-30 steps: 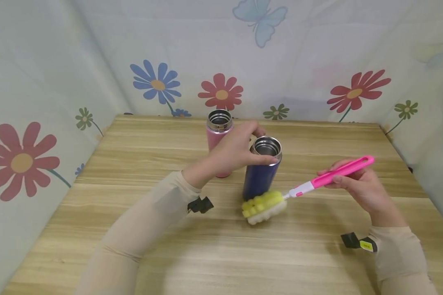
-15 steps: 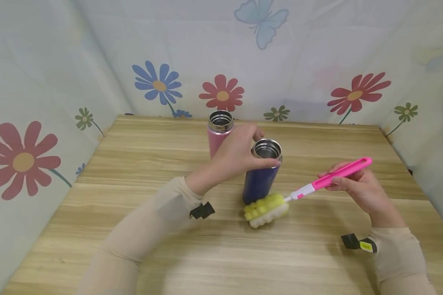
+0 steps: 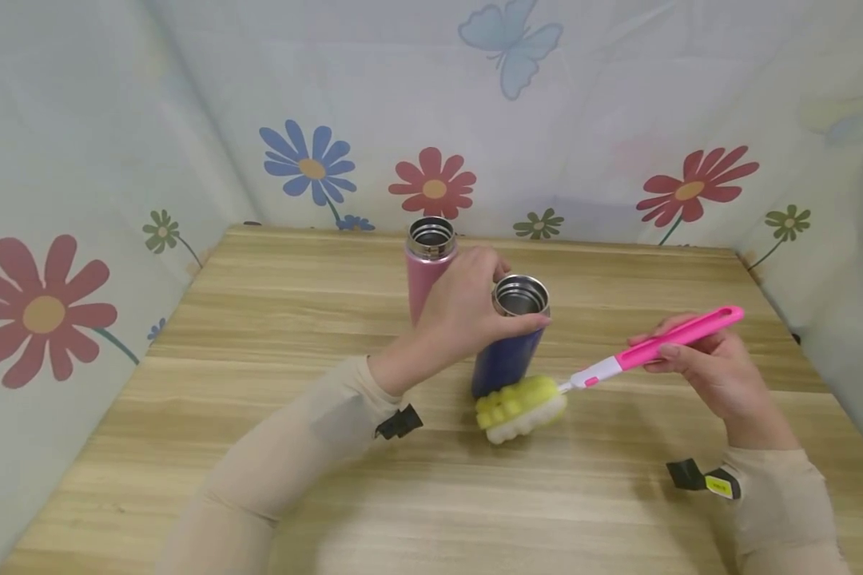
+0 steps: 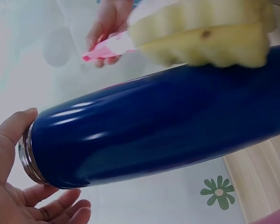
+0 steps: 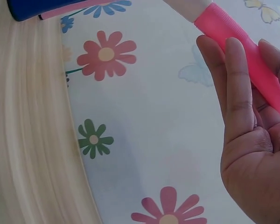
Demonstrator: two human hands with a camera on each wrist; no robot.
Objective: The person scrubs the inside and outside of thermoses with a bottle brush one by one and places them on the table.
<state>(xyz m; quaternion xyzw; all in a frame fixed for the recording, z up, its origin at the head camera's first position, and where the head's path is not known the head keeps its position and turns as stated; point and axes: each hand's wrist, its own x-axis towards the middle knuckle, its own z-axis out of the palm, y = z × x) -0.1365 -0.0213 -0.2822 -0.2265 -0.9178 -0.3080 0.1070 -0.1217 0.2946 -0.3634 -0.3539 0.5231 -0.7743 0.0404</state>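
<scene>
My left hand (image 3: 460,307) grips a dark blue thermos bottle (image 3: 505,359) around its steel neck, thumb on the near side. The bottle stands on the table with its mouth uncovered, and its base leans a little toward the left. My right hand (image 3: 719,375) holds a bottle brush by its pink handle (image 3: 679,337). The yellow and white sponge head (image 3: 521,409) lies against the lower side of the blue bottle, low over the table. In the left wrist view the sponge (image 4: 200,35) overlaps the blue wall (image 4: 144,126). Fingers and thumb pinch the handle (image 5: 242,51) in the right wrist view.
A pink thermos bottle (image 3: 424,279), also without a lid, stands behind my left hand, which partly hides it. The wooden table (image 3: 316,511) ends at a flowered cloth (image 3: 590,120) at the back and sides.
The brush has shifted slightly right along the blue bottle's lower side, its handle moving right with my right hand. The left hand keeps its hold on the neck; the view has tilted slightly.
</scene>
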